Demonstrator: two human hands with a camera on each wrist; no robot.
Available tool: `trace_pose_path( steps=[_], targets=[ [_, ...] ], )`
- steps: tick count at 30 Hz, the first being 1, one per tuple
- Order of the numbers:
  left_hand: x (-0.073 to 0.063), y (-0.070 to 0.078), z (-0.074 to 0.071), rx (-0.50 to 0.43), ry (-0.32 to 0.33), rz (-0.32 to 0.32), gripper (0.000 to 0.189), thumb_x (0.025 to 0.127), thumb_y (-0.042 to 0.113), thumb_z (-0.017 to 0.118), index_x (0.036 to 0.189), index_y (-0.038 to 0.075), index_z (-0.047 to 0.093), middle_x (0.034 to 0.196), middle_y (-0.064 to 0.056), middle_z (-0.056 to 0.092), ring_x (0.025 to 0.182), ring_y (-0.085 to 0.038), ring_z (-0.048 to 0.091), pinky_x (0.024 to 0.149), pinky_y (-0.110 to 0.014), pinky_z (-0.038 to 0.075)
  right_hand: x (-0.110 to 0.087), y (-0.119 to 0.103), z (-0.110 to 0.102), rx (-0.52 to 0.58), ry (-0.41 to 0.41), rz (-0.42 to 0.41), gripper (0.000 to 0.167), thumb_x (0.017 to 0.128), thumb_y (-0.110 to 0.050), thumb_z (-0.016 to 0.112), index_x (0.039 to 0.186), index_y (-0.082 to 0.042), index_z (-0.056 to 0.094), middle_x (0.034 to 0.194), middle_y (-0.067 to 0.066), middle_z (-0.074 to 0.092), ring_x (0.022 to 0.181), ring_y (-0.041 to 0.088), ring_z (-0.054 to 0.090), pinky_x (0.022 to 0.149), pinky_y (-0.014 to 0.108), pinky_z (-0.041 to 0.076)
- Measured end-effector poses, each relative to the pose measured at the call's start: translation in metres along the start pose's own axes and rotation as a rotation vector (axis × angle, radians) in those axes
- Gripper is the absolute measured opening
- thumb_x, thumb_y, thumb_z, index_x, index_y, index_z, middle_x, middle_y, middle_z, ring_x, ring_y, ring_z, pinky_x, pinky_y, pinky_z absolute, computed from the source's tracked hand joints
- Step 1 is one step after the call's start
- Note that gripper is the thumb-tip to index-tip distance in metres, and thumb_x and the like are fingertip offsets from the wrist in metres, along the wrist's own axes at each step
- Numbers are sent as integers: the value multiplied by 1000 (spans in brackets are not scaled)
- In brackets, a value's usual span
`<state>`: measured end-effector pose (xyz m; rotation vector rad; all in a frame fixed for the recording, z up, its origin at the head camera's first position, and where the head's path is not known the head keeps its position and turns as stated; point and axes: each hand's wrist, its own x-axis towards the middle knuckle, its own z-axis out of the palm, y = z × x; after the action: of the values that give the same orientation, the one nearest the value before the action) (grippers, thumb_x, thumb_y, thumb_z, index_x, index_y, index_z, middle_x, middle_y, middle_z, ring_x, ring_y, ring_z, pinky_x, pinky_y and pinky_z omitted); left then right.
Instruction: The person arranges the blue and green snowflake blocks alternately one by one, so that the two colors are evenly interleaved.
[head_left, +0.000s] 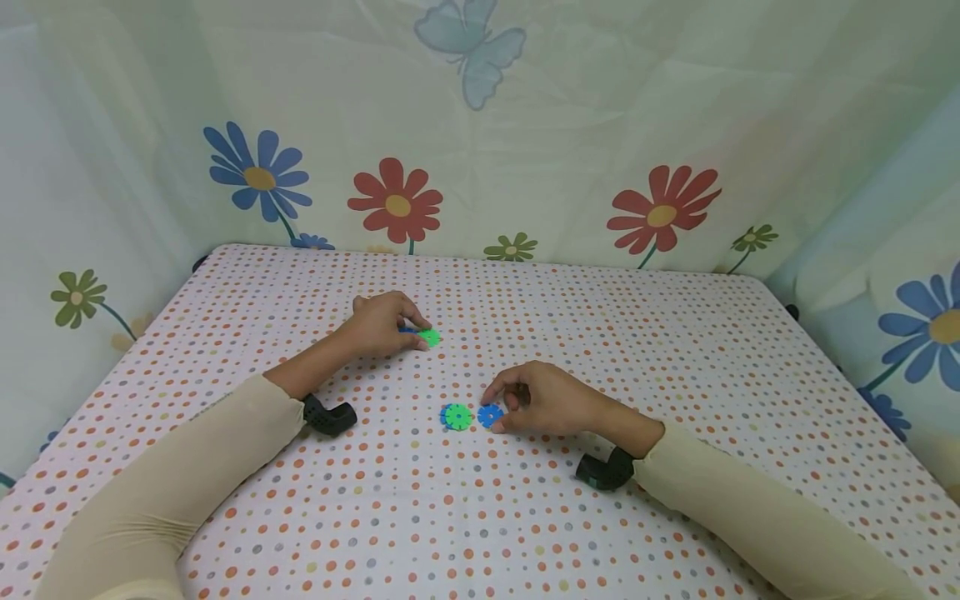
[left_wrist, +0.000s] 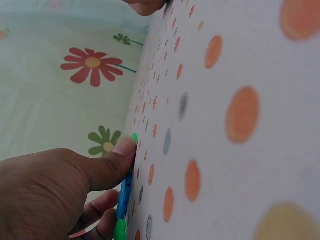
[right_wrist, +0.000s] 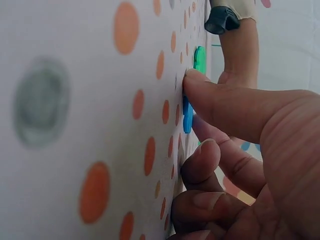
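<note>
My left hand (head_left: pixel 381 325) is toward the back of the table, pinching a small notched plastic disc, green (head_left: pixel 431 337), between thumb and fingers. Blue pieces (left_wrist: pixel 125 192) show beside the green ones under that hand in the left wrist view, partly hidden by the fingers. Nearer the front, my right hand (head_left: pixel 553 402) pinches a notched blue disc (head_left: pixel 490 415) by its edges, thumb in front and index finger behind. Its other fingers are curled. Just left of that disc, a green notched disc (head_left: pixel 459 417) lies over a blue one (head_left: pixel 445 416).
A dotted cloth (head_left: pixel 337 517) covers the table. Flowered curtains (head_left: pixel 555 150) hang behind it and at both sides. Dark camera mounts sit at the left wrist (head_left: pixel 328 416) and the right wrist (head_left: pixel 606 470), close over the cloth.
</note>
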<state>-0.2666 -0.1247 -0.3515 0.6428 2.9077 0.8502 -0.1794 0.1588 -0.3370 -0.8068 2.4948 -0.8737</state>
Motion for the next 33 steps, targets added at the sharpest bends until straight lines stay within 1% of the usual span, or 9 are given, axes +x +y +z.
trace_pose_path(
  steps=[4, 7, 10, 12, 14, 19, 24, 27, 33],
  targets=[
    [0, -1, 0, -4, 0, 3, 21, 82, 31, 81, 101, 24, 79, 116, -1, 66, 103, -22, 65, 99, -58, 20, 0, 0, 0, -19, -2, 11, 25, 83, -26, 80, 105, -22, 70, 80, -3, 54, 62, 10, 43, 54, 23, 38],
    [0, -1, 0, -8, 1, 5, 21, 82, 31, 81, 101, 23, 79, 115, -1, 66, 102, -22, 65, 99, -59, 20, -1, -2, 1, -38, 4, 20, 26, 83, -26, 81, 105, -21, 68, 85, -3, 56, 70, 11, 46, 59, 23, 40],
    [0, -2, 1, -8, 0, 4, 22, 82, 31, 81, 103, 23, 79, 116, -1, 65, 102, -22, 64, 100, -59, 19, -1, -3, 2, -52, 15, 12, 27, 83, -25, 81, 104, -19, 66, 91, -4, 58, 79, 12, 50, 68, 23, 43],
    [1, -2, 1, -8, 0, -1, 23, 82, 31, 81, 103, 23, 79, 116, -1, 65, 102, -22, 64, 101, -60, 18, -1, -3, 3, -58, 22, -1, 28, 83, -24, 81, 104, -18, 64, 95, -5, 60, 84, 13, 52, 71, 23, 44],
    [1, -2, 1, -8, -1, -6, 23, 82, 31, 81, 104, 23, 79, 117, -1, 65, 103, -22, 64, 102, -60, 18, -1, -3, 3, -66, 28, -13, 29, 82, -24, 81, 104, -17, 63, 97, -6, 61, 83, 13, 53, 72, 23, 44],
    [1, -2, 1, -10, -3, -20, 23, 82, 31, 81, 103, 23, 79, 118, -1, 65, 104, -22, 65, 102, -61, 17, -2, -4, 2, -77, 24, -52, 28, 83, -24, 81, 103, -18, 62, 93, -6, 62, 74, 12, 52, 65, 22, 45],
    [0, -1, 1, -3, -1, -23, 23, 82, 32, 81, 104, 23, 79, 118, -1, 65, 104, -21, 64, 102, -60, 18, -2, -3, 1, -100, 36, -103, 25, 83, -26, 80, 105, -19, 68, 88, -8, 63, 71, 8, 53, 64, 21, 46],
    [0, -1, 1, 0, 1, -26, 24, 82, 32, 81, 104, 22, 79, 118, -2, 65, 104, -22, 65, 102, -61, 18, -1, -2, 0, -111, 49, -124, 27, 84, -27, 80, 108, -18, 72, 87, -9, 65, 71, 6, 53, 64, 21, 46],
    [0, 1, 1, -2, 4, -40, 24, 82, 31, 81, 104, 21, 79, 118, -2, 64, 106, -22, 63, 103, -61, 17, 4, -1, -5, -152, 72, -126, 30, 85, -29, 79, 111, -15, 74, 82, -11, 66, 67, 6, 53, 60, 21, 45]
  ],
)
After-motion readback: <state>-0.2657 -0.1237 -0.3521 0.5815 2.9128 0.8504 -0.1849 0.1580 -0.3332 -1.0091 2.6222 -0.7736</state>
